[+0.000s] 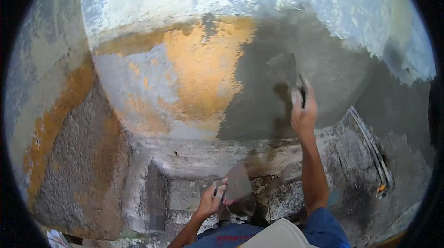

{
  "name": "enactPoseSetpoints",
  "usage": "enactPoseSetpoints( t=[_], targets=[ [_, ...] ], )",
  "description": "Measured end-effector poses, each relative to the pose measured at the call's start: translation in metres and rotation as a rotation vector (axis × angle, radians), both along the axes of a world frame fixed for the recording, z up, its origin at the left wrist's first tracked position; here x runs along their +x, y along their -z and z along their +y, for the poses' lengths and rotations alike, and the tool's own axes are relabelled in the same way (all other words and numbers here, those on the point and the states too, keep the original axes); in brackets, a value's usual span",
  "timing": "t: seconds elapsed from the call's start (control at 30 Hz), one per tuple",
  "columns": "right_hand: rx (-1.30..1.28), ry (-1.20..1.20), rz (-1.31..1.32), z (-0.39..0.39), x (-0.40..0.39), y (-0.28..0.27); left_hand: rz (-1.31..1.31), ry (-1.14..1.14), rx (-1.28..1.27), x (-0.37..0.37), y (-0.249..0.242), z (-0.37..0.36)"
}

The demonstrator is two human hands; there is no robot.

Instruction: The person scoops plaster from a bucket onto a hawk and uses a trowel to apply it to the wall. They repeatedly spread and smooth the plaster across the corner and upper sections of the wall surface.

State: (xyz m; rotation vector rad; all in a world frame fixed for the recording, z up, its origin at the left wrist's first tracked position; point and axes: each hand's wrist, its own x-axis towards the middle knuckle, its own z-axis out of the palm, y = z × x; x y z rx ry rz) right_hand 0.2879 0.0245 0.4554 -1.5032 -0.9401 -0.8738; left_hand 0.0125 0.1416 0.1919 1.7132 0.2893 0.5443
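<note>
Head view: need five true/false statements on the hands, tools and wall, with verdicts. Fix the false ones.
1. The right hand holds a spatula. True.
2. The spatula's blade is higher in the picture than the left hand. True.
3. The left hand is empty. False: it holds a flat-bladed tool.
4. The grey coating lies left of the large orange patch in the picture. False: it lies to the right.
5. The sleeve on the right arm is blue. True.
</note>
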Motion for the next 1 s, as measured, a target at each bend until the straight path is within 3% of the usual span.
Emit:
enactPoseSetpoints(
  t=[0.2, 0.47, 0.57, 0.63, 0.73, 0.87, 0.93, 1.0],
  targets=[
    [-0.152, -0.098, -0.402, 0.120, 0.055, -0.026, 0.087, -0.271, -0.054, -0.043, 0.021, 0.027],
    [-0.282, -0.006, -0.515, 0.213, 0.105, -0.068, 0.139, -0.413, -0.097, -0.055, 0.041, 0.043],
    [-0.280, 0.031, -0.536, 0.229, 0.117, -0.069, 0.113, -0.432, -0.126, -0.051, 0.052, 0.049],
    [-0.271, 0.066, -0.528, 0.235, 0.121, -0.065, 0.257, -0.403, -0.090, -0.052, 0.057, 0.055],
    [-0.243, 0.171, -0.464, 0.238, 0.118, -0.066, 0.211, -0.457, -0.065, -0.042, 0.019, 0.055],
    [-0.163, 0.334, -0.421, 0.226, 0.113, -0.055, 0.317, -0.409, 0.034, -0.038, 0.029, 0.067],
    [-0.074, 0.338, -0.415, 0.218, 0.108, -0.047, 0.072, -0.439, -0.096, -0.030, 0.043, 0.068],
    [-0.078, 0.233, -0.372, 0.212, 0.101, -0.038, 0.062, -0.441, -0.045, -0.026, 0.034, 0.071]
  ],
)
